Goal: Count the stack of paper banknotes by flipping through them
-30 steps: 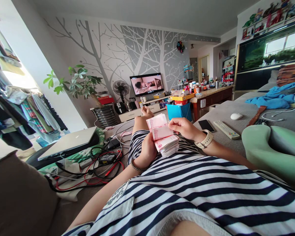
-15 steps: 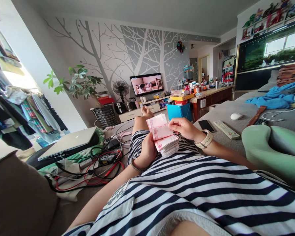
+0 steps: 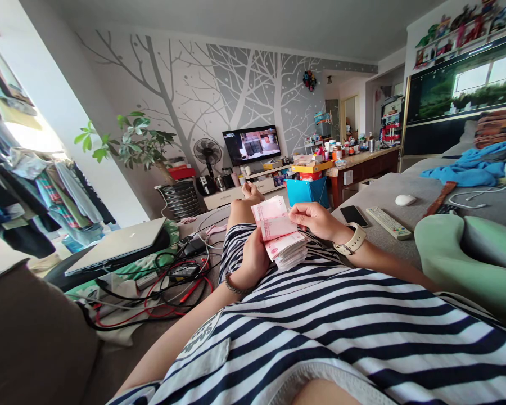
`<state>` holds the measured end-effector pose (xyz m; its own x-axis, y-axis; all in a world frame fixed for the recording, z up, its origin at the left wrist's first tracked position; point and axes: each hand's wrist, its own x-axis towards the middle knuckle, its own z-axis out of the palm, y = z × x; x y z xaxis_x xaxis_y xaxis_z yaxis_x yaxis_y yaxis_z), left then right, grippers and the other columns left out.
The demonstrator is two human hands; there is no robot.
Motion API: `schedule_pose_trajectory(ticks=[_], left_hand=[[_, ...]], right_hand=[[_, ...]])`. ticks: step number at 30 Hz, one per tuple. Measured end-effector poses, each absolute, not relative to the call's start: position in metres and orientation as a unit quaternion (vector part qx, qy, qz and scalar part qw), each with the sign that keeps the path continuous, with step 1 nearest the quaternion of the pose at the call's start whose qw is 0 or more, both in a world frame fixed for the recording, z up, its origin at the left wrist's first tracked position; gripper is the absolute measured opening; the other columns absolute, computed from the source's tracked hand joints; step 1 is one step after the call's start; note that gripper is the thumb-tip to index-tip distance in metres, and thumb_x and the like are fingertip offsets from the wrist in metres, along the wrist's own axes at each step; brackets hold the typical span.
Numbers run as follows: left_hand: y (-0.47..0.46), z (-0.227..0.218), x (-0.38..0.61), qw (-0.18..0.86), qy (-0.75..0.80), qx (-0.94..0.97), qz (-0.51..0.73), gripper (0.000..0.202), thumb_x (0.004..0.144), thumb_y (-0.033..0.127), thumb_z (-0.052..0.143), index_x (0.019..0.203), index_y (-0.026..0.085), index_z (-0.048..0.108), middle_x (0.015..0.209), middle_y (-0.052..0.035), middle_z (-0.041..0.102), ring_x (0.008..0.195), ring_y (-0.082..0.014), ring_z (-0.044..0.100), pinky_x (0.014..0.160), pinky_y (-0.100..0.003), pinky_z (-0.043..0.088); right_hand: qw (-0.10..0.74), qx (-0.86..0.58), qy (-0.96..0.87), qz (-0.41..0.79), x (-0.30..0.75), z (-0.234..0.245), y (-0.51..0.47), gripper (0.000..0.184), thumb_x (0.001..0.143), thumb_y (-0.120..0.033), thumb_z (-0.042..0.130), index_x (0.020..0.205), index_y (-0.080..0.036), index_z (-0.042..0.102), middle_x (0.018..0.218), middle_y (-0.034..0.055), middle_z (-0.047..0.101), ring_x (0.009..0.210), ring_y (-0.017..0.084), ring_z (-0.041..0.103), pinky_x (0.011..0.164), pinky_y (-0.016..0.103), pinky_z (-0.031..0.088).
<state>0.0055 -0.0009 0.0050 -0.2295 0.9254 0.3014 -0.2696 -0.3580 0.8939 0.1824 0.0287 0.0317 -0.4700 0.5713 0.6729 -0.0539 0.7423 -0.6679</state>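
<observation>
I lie back on a sofa in a striped dress with a thick stack of pink banknotes (image 3: 283, 245) resting on my lap. My left hand (image 3: 253, 256) is closed round the stack from the left. My right hand (image 3: 314, 218), with a pale watch on its wrist, pinches the top notes, which are bent upward and fanned away from the stack. Both hands are touching the notes.
A closed laptop (image 3: 120, 243) and tangled red and black cables (image 3: 168, 281) lie at my left. A phone (image 3: 353, 215), remote (image 3: 388, 221) and mouse (image 3: 405, 199) sit on the grey sofa at the right, beside a green cushion (image 3: 468, 253). A television (image 3: 252, 144) plays ahead.
My hands and the banknotes have hardly moved. Only the picture on the television has changed.
</observation>
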Motion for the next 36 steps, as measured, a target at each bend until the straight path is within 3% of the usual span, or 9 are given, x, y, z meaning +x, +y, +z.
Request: schedule_pose_trajectory(ticks=[5,20,27,32,36], left_hand=[[0.004,-0.001,0.002,0.452,0.352,0.444,0.689,0.015,0.07,0.03,0.059,0.069,0.015,0.065,0.072,-0.0031,0.063,0.063,-0.0139,0.052,0.061,-0.025,0.044],[-0.003,0.003,0.003,0.418,0.368,0.457,0.694,0.01,0.068,0.025,0.063,0.062,0.017,0.064,0.064,-0.0013,0.062,0.058,-0.0131,0.05,0.056,-0.025,0.044],[-0.002,0.005,0.008,0.532,0.306,0.404,0.678,0.024,0.073,0.032,0.062,0.085,0.012,0.069,0.087,-0.0101,0.071,0.079,-0.0238,0.066,0.072,-0.035,0.052],[-0.002,0.005,0.005,0.486,0.316,0.438,0.687,0.013,0.07,0.03,0.066,0.067,0.016,0.064,0.07,-0.0051,0.066,0.065,-0.0182,0.06,0.063,-0.029,0.049],[-0.008,0.009,0.007,0.482,0.316,0.452,0.681,0.014,0.066,0.028,0.068,0.06,0.018,0.06,0.059,-0.0011,0.058,0.054,-0.0135,0.05,0.057,-0.027,0.044]], right_hand=[[0.488,-0.162,-0.796,0.319,0.182,0.031,0.03,0.033,0.087,-0.046,0.056,0.076,-0.014,0.057,0.065,-0.0018,0.047,0.057,0.01,0.042,0.053,0.023,0.032],[0.475,-0.151,-0.8,0.335,0.184,0.032,0.028,0.034,0.085,-0.047,0.059,0.076,-0.014,0.058,0.067,-0.0009,0.051,0.059,0.01,0.045,0.055,0.023,0.035],[0.44,-0.133,-0.814,0.355,0.184,0.031,0.031,0.05,0.089,-0.056,0.046,0.07,-0.012,0.06,0.068,0.0042,0.061,0.054,0.01,0.044,0.052,0.023,0.034],[0.51,-0.282,-0.77,0.26,0.176,0.021,0.045,0.042,0.074,-0.054,0.067,0.068,-0.014,0.056,0.062,-0.0014,0.054,0.059,0.011,0.046,0.056,0.023,0.032],[0.538,-0.292,-0.75,0.251,0.172,0.017,0.05,0.038,0.076,-0.051,0.064,0.068,-0.015,0.053,0.064,-0.002,0.053,0.061,0.012,0.046,0.058,0.024,0.033]])
